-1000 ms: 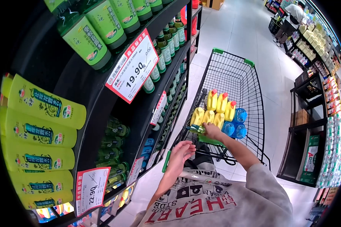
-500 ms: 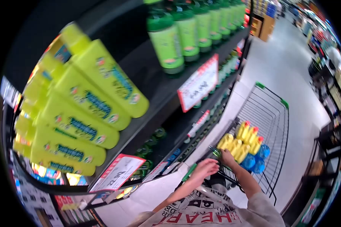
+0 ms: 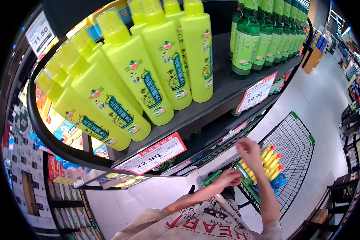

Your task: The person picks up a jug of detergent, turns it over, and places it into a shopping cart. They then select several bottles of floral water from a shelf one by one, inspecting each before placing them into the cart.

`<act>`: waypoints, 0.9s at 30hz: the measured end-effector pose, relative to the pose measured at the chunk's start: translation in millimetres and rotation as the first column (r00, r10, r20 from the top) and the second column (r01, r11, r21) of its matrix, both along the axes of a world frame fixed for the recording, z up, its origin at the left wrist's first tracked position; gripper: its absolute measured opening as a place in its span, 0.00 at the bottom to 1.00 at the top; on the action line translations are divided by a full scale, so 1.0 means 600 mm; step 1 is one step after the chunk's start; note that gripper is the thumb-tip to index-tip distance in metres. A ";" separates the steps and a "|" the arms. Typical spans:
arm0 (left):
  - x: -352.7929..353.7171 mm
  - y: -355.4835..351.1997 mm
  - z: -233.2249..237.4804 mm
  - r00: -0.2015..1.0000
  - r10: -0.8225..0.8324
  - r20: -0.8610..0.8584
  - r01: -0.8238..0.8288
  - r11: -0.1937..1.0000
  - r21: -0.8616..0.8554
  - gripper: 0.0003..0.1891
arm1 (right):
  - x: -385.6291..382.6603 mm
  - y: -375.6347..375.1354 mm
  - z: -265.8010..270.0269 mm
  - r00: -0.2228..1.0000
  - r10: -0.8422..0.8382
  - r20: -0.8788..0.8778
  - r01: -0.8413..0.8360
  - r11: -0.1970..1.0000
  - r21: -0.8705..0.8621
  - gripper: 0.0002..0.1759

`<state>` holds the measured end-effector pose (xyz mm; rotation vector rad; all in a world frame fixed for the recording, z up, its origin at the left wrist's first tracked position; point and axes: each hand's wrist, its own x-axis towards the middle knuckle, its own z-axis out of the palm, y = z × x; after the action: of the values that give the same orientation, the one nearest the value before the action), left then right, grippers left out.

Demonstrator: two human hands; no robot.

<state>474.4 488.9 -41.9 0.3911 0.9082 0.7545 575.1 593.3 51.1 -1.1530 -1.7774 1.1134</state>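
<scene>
My right hand point(image 3: 249, 152) is raised beside the shelf edge, above the cart's near end, its fingers loosely bent with nothing visible in them. Lower and to its left, my left hand point(image 3: 229, 177) hovers between the green cart handle point(image 3: 212, 177) and the basket, fingers loosely curled and no object showing. A green bottle point(image 3: 245, 176) lies in the shopping cart point(image 3: 296, 160), close to my left fingertips. Next to it are several yellow bottles with red caps point(image 3: 271, 162) and blue bottles point(image 3: 279, 181), partly hidden by my right forearm.
Tall yellow-green bottles point(image 3: 148, 88) line the rounded black shelf, with green glass bottles point(image 3: 247, 46) farther along. Price signs point(image 3: 152, 154) hang from its edge. A tiled aisle point(image 3: 304, 92) runs past the cart, with more shelving point(image 3: 354, 156) at right.
My right hand has left the green bottle in the cart and risen toward the shelf. My left hand has shifted slightly right. The view has turned, bringing the yellow-green bottles more fully into sight.
</scene>
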 end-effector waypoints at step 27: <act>0.005 0.006 -0.031 1.000 0.004 0.002 -0.004 0.997 0.074 0.09 | -0.165 -0.100 0.031 0.833 0.065 -0.550 -0.199 0.962 -0.188 0.20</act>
<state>477.4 492.3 -60.6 0.4539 0.8815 0.7931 476.2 533.2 69.8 -0.7391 -1.3144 1.5898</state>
